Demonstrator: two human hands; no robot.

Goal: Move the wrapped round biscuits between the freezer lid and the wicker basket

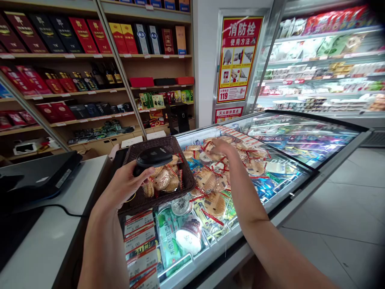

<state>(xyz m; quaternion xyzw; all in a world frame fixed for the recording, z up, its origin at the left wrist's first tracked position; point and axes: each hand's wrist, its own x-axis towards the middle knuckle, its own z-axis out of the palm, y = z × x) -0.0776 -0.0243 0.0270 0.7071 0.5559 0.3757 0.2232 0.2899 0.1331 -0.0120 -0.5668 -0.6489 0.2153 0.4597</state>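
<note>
My left hand [124,185] is closed around a black handheld scanner [153,157], held just above a dark woven basket [180,182] that holds several wrapped pastries [164,179]. The basket rests on the near end of a chest freezer [296,192]. My right hand [221,147] reaches into the open freezer, onto a pile of wrapped pastries [210,180] with red ties. Its fingers curl down among the packets; whether they grip one is hidden.
A white counter [51,237] with a black device and cable lies at the left. Wooden shelves [90,92] of boxed goods fill the back wall. A red fire-hydrant poster [239,58] and an open chiller [325,64] stand at the back right. Tiled floor [345,216] lies right of the freezer.
</note>
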